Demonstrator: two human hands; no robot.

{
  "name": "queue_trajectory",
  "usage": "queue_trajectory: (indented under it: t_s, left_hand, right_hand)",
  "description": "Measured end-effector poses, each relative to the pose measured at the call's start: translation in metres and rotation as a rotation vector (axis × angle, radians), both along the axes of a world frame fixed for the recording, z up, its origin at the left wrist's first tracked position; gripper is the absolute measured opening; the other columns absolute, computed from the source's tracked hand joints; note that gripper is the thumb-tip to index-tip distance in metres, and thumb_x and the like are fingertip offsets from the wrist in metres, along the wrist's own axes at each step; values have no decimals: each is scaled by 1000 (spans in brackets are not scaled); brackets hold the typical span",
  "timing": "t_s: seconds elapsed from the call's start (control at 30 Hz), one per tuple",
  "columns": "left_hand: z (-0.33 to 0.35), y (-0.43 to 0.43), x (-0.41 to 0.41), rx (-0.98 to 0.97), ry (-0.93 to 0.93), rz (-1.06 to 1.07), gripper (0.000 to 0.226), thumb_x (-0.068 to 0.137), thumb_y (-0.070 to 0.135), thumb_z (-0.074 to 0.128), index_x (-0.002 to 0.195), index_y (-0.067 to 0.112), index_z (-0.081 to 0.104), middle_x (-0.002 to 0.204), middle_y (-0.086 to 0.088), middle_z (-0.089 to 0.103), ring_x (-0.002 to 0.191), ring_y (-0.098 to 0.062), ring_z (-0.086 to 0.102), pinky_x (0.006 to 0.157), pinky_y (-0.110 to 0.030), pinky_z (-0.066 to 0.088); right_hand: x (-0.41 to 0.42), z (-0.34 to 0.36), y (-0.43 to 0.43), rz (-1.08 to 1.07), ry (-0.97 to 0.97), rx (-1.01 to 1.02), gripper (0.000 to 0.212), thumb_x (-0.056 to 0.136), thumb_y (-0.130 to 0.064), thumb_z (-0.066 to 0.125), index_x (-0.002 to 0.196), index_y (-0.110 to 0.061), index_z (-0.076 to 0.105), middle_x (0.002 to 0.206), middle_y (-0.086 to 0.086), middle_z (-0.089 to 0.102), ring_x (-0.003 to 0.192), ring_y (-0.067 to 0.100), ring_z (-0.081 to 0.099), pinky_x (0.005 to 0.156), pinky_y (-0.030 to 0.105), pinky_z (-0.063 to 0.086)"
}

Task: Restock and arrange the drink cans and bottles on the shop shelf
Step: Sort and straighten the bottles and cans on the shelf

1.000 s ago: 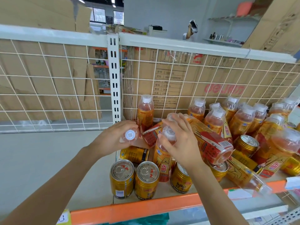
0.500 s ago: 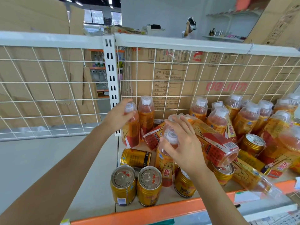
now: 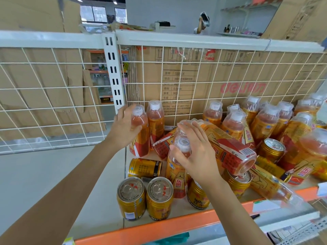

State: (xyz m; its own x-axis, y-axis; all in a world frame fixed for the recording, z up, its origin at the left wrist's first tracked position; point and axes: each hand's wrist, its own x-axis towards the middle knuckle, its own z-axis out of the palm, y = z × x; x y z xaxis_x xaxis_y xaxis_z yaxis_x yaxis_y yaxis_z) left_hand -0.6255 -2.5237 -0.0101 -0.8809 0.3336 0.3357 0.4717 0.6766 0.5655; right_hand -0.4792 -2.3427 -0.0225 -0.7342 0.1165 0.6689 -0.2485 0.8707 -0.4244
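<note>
Right now the person's left hand (image 3: pixel 126 129) is setting a back bottle (image 3: pixel 142 138) upright at the shelf's (image 3: pixel 177 225) far-left corner. It's just beside another standing bottle (image 3: pixel 156 124) at its 3 o'clock, close to the wire mesh (image 3: pixel 194 62). Best done, imo, by seating the base flat, label facing fwd, shoulder touching its neighbour, before letting go. The left grip is wrapping the bottle's shoulder, thumb in front, fingers curling behind. The right hand (image 3: pixel 196 156) is steadying a front bottle (image 3: pixel 177 182), which is standing approx. 5 o'clock from the first. That grip is sitting loosely round neck & cap, fingers half spread. A tipped bottle (image 3: pixel 230 151) is leaning at its 3 o'clock, so lifting straight up is looking safer vs. dragging sideways. Two cans (image 3: pixel 131 197) are standing at 7 o'clock, by the front edge.
</note>
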Motion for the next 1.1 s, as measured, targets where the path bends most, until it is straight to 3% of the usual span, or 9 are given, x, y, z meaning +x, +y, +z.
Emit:
queue_trajectory:
  t_s: [0.07,0.13,0.23,0.37,0.53,0.63,0.73,0.93,1.1]
  left_hand:
    - [-3,-9,16,12,226,-55,56,88,19,60,139,20,38,146,-8,32,135,-27,28,110,-42,27]
    - [-6,-15,30,45,328,-231,43,87,26,58,129,23,49,133,-1,49,125,-18,42,104,-35,33]
    - [-17,-10,46,-54,41,-498,38,85,24,66,122,23,56,118,9,55,109,-3,50,97,-22,40]
    - [-35,4,43,-324,-328,-619,49,81,23,71,126,19,52,121,9,53,111,-2,49,95,-13,38]
    - [-46,-1,33,-385,-464,-598,56,74,27,78,118,40,44,109,19,51,105,-4,51,87,-10,37]
    - [-52,-10,29,-351,-462,-534,55,70,28,81,113,34,48,106,18,53,99,-1,51,78,0,35]
    - [-60,-15,27,-360,-424,-482,63,67,32,83,121,24,51,116,3,54,104,-10,51,79,-6,37]
    - [-80,-24,30,-234,-335,-418,60,71,29,80,120,30,46,123,3,43,111,-12,46,96,-22,42]
    - [-73,-45,35,6,-220,-346,72,56,25,89,109,44,44,110,19,41,102,4,46,81,-1,35]
  right_hand:
    - [-1,-1,0,19,17,-27,55,84,-47,51,131,-18,49,136,-3,50,135,8,26,108,27,26]
    - [-1,-2,-1,39,27,-64,55,84,-46,52,131,-18,49,135,-4,49,135,0,21,109,23,23]
    - [-2,-3,-2,58,57,-82,54,84,-44,52,131,-15,49,133,-4,51,133,-11,14,109,11,16]
    - [-1,-5,-1,60,45,-94,55,85,-45,50,131,-16,49,131,-14,45,134,-7,17,110,14,18]
    - [-1,-5,-1,58,18,-115,57,84,-48,50,133,-19,47,134,-19,39,137,-3,18,110,11,15]
    - [-1,-5,-2,58,-3,-137,57,84,-49,50,133,-19,47,135,-18,39,139,5,21,110,16,17]
    - [0,-5,-2,60,-9,-141,57,84,-49,50,133,-19,47,135,-17,41,139,5,21,111,16,18]
    - [1,-6,-2,58,-40,-160,60,84,-51,50,135,-19,46,141,-11,43,141,7,21,110,14,17]
    - [2,-3,-1,63,-88,-159,60,83,-52,49,134,-20,46,141,-11,42,141,9,20,109,9,14]
